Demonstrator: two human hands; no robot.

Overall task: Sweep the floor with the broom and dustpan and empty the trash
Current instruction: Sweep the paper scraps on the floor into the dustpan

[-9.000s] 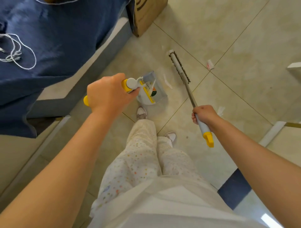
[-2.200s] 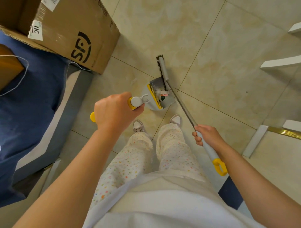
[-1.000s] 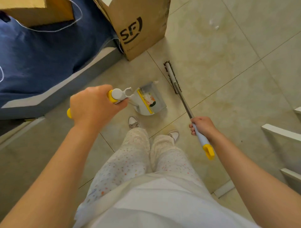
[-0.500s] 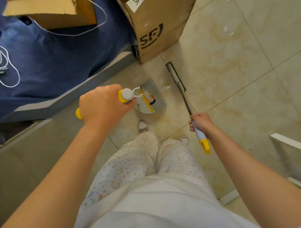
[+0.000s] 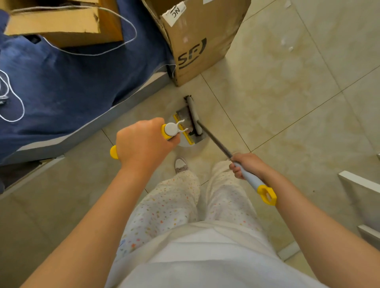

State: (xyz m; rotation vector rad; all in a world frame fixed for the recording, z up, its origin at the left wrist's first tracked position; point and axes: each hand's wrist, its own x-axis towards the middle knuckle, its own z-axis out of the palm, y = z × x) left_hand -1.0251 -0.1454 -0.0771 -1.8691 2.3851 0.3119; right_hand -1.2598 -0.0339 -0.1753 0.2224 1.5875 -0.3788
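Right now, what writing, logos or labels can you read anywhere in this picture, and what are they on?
"SF" – black logo on the side of the tall cardboard box standing on the floor.
"NC" – white sticker near that box's top edge, printed sideways.
Pale patch at the box's top edge: cut off, unreadable.
Nothing else carries text.

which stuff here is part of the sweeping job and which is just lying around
In the job:
- broom, held by the right hand
- dustpan, its handle in the left hand
- white scraps on the floor

Lying about:
- SF cardboard box
- open box on blue cloth
- white cord
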